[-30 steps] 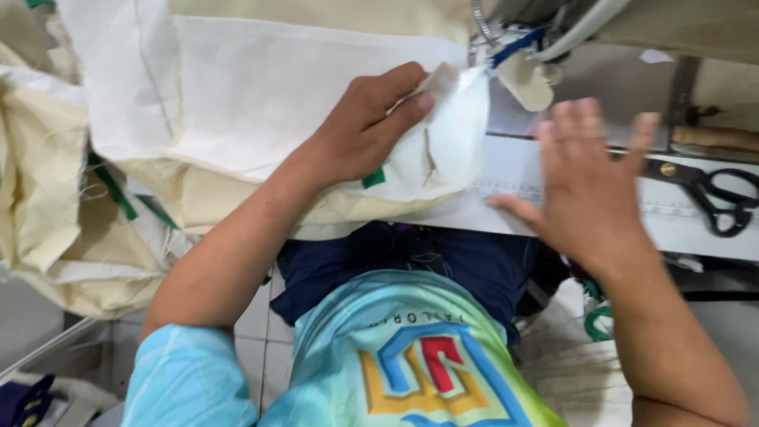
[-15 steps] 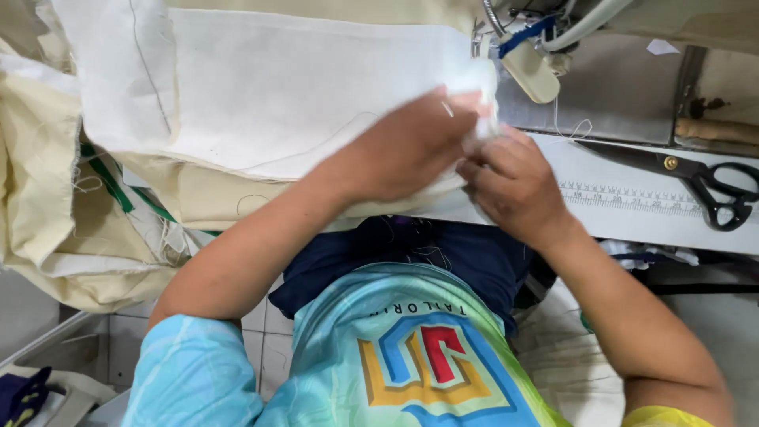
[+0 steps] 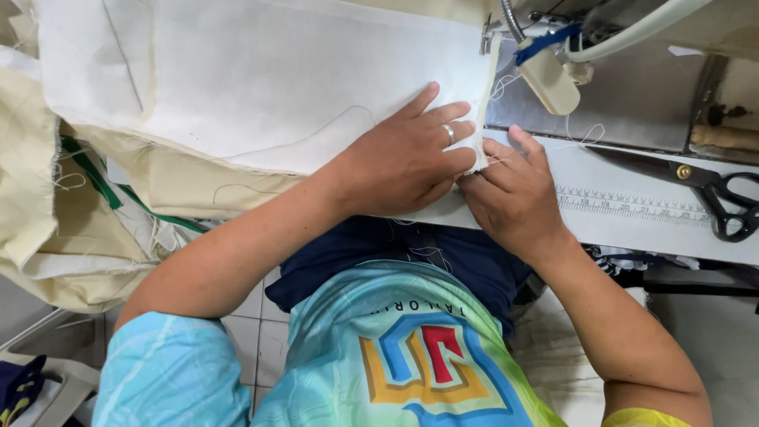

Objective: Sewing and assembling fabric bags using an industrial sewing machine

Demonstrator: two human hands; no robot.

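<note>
A large piece of white fabric [image 3: 261,87] lies spread on the sewing table, over cream fabric [image 3: 182,186]. My left hand [image 3: 407,158], with a ring on one finger, presses flat on the white fabric near its right edge, fingers apart. My right hand [image 3: 514,194] sits just right of it, with its fingertips pinching the fabric's lower right corner at the edge. The sewing machine's head and presser foot [image 3: 506,39] stand just above that edge.
Black-handled scissors [image 3: 711,190] lie on the table at the right, above a printed ruler strip [image 3: 632,207]. A cream plastic part [image 3: 549,79] hangs from the machine. More cream fabric with green trim [image 3: 87,174] piles at the left. Tiled floor shows below.
My right hand came in from an open hover at the right to the fabric's corner. My left hand let go of the bunched corner and now lies flat on the smoothed cloth.
</note>
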